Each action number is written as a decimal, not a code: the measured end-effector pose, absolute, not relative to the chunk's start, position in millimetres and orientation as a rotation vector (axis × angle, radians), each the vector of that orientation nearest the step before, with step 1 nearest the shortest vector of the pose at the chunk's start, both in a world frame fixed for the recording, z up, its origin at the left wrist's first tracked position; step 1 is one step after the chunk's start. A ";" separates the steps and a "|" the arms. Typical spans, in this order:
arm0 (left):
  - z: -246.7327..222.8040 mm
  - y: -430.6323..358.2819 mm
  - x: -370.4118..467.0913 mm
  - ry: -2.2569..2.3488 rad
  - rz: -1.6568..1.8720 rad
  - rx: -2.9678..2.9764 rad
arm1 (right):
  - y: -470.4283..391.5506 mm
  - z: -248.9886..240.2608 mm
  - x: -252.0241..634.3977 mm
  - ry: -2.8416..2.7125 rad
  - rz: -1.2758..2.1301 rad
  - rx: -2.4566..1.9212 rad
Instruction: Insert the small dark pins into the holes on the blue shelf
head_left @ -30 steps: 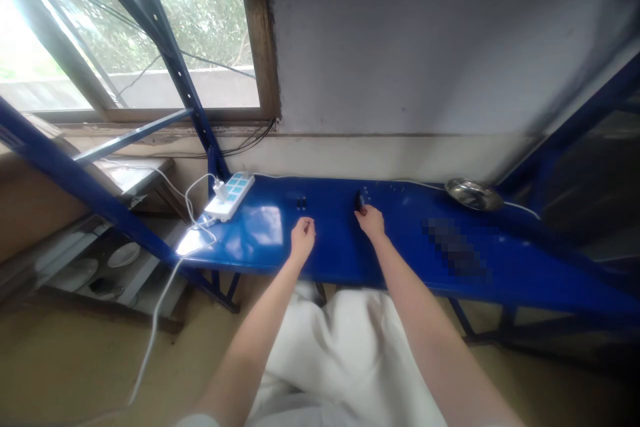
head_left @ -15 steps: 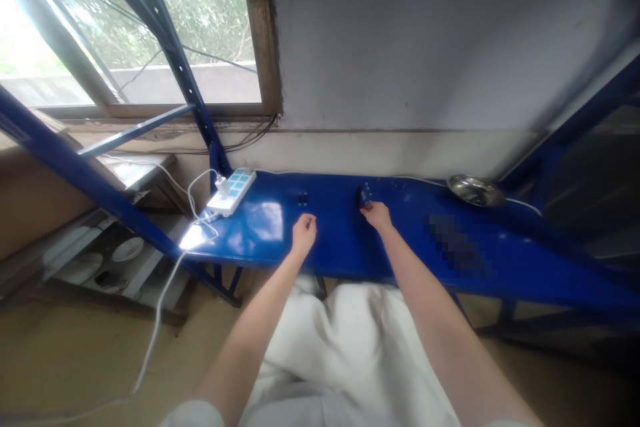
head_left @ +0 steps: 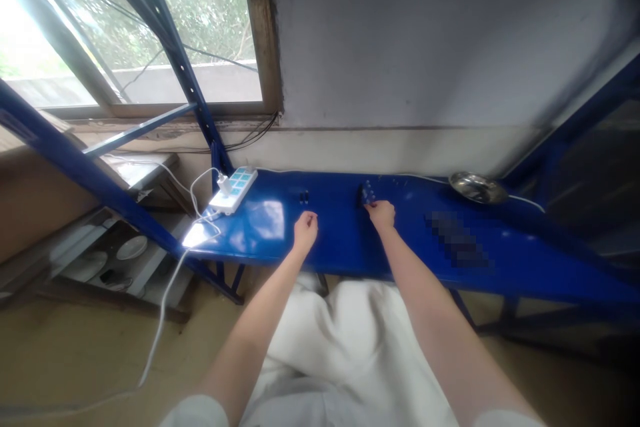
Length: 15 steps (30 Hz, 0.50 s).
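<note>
My left hand (head_left: 305, 231) hovers over the blue table (head_left: 335, 240) with its fingers curled together in a pinch. Anything between those fingertips is too small to make out. Just beyond it, two small dark cylindrical pieces (head_left: 304, 197) are side by side on the tabletop. To the right, the fingers of my right hand (head_left: 383, 215) are pressed together at the near edge of a cluster of small shiny, clear-looking pieces (head_left: 369, 191). A narrow dark object (head_left: 359, 195) is at the left of this cluster. What the right fingertips pinch cannot be told.
A white power strip (head_left: 233, 191) with a plugged-in cable is at the table's left end. A shiny metal bowl (head_left: 479, 188) sits at the back right, near a pixelated dark patch (head_left: 457, 240). Blue rack posts (head_left: 175, 57) rise at the left.
My right hand has shifted slightly to the right beside the shiny cluster. My left hand stays almost in place, its fingers still together. The view has moved very slightly.
</note>
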<state>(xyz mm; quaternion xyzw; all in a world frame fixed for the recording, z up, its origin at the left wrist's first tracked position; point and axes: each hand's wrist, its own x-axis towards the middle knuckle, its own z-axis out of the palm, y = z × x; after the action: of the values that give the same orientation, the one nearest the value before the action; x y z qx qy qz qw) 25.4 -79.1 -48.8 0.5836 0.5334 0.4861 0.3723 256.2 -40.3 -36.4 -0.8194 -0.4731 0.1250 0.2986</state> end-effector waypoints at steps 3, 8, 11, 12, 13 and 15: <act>-50.2 -78.5 25.2 1.363 1.260 1.498 | -38.0 -37.8 257.3 -1.244 0.329 -2.175; -48.5 -79.2 24.6 1.361 1.260 1.500 | -34.7 -38.2 261.4 -1.275 0.351 -2.165; -48.1 -80.1 25.9 1.370 1.248 1.529 | -38.4 -39.0 260.9 -1.277 0.352 -2.140; -48.2 -80.6 26.7 1.375 1.252 1.545 | -41.2 -39.9 259.3 -1.263 0.341 -2.117; -48.3 -81.1 27.5 1.388 1.269 1.563 | -44.6 -41.1 257.0 -1.240 0.324 -2.087; -47.3 -81.4 28.4 1.429 1.326 1.604 | -52.6 -44.3 250.8 -1.178 0.295 -2.011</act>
<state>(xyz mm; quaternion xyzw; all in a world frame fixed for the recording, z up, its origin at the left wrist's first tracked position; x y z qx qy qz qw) 28.4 -81.4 -47.3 0.6054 0.5394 0.5005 0.3034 250.8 -52.6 -44.3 -0.7897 -0.4627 0.1158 0.3858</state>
